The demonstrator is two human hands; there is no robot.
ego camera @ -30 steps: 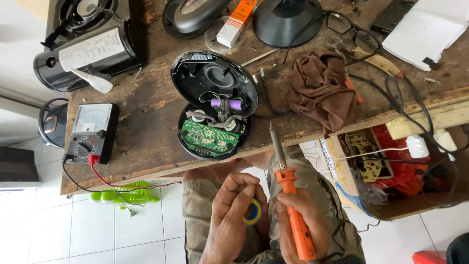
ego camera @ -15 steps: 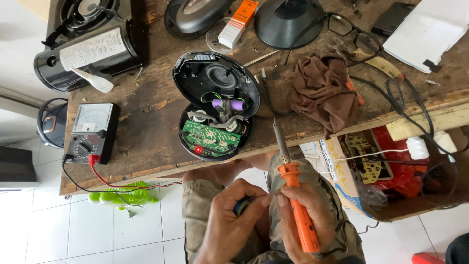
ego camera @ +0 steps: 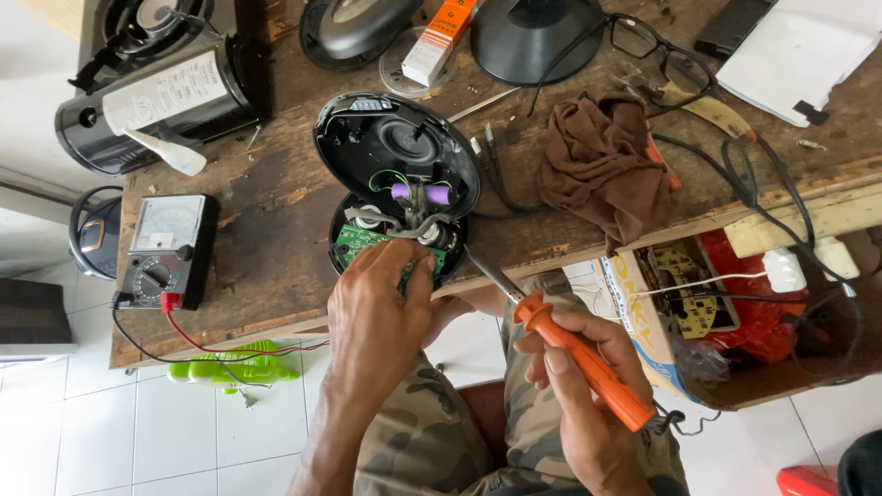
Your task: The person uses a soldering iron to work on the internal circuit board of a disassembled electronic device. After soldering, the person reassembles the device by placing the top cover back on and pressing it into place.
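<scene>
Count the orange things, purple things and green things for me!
Orange: 2, the soldering iron handle and the small box.
Purple: 2, the two cylinder parts inside the opened black device.
Green: 2, the circuit board and the plastic thing on the floor.
Total: 6

A home repair workbench: worn wooden table (ego camera: 276,211), multimeter (ego camera: 170,248), orange soldering iron (ego camera: 579,354), opened device (ego camera: 400,184).

Hands (ego camera: 377,312) at opened device (ego camera: 397,184), soldering iron (ego camera: 579,354)
</scene>
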